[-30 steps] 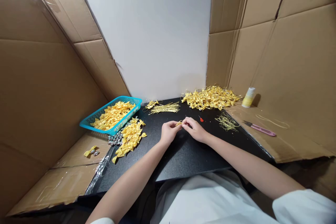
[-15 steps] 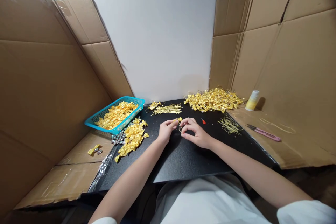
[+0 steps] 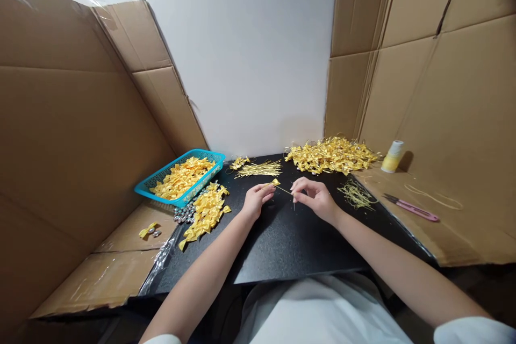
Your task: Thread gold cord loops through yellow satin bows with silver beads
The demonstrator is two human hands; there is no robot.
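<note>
Between the fingertips of my left hand (image 3: 258,199) is a small yellow ribbon bow (image 3: 276,182). A thin gold cord (image 3: 284,190) stretches from the bow to my right hand (image 3: 315,199), which pinches it between thumb and forefinger. A short end of the cord hangs below the right fingertips. Both hands are closed and hover over the black tabletop (image 3: 278,252). Beyond them lies a bundle of cut gold cords (image 3: 258,169). Whether a bead sits in the bow is too small to tell.
On the left stand a blue basket (image 3: 139,189) of bows, loose bows (image 3: 207,212) and silver beads (image 3: 185,213). To the right are finished bows with cords (image 3: 332,155), cord scraps (image 3: 357,194), a thread spool (image 3: 393,157) and pink thread snips (image 3: 411,207). Cardboard walls (image 3: 435,118) flank the table.
My right hand has moved right, away from the left, drawing the cord out straight. The left hand keeps the bow. The red-handled tool near the right hand is now hidden.
</note>
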